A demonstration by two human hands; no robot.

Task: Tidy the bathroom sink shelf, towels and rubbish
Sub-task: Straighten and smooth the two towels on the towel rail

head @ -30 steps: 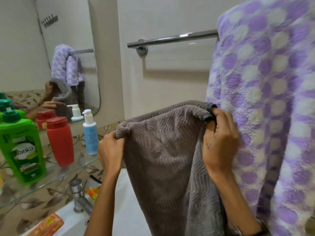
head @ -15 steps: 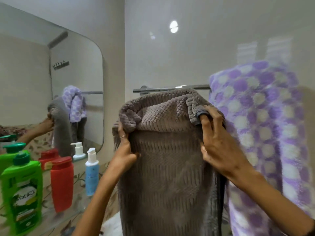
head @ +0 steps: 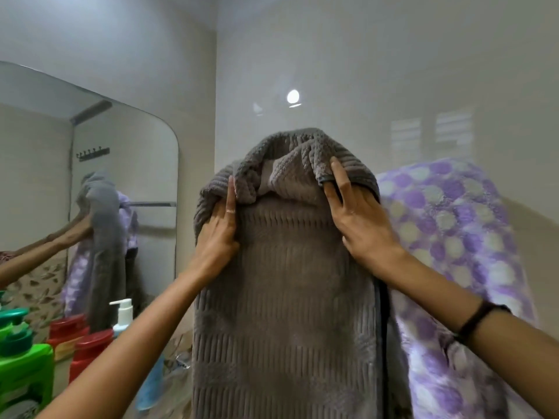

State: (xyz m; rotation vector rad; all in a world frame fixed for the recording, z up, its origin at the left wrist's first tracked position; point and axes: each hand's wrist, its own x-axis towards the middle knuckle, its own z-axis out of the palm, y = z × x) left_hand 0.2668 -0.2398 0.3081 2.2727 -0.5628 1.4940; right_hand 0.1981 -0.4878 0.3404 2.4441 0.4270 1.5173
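At centre frame against the tiled wall: grey ribbed towel [head: 284, 297], hanging long, top bunched in folds. Left hand [head: 216, 237] grips its upper left edge, ring on one finger; right hand [head: 360, 219] pinches the upper right corner. Just right of the towel: purple spotted towel [head: 459, 237]. Left of it: mirror [head: 127, 182], then red bottle [head: 87, 352], green bottle [head: 24, 367], white-pump bottle [head: 122, 316].

The shelf [head: 172, 362] (lower left, mostly hidden) carries a green bottle [head: 25, 373], a red bottle [head: 87, 355] and a blue pump bottle [head: 148, 385].
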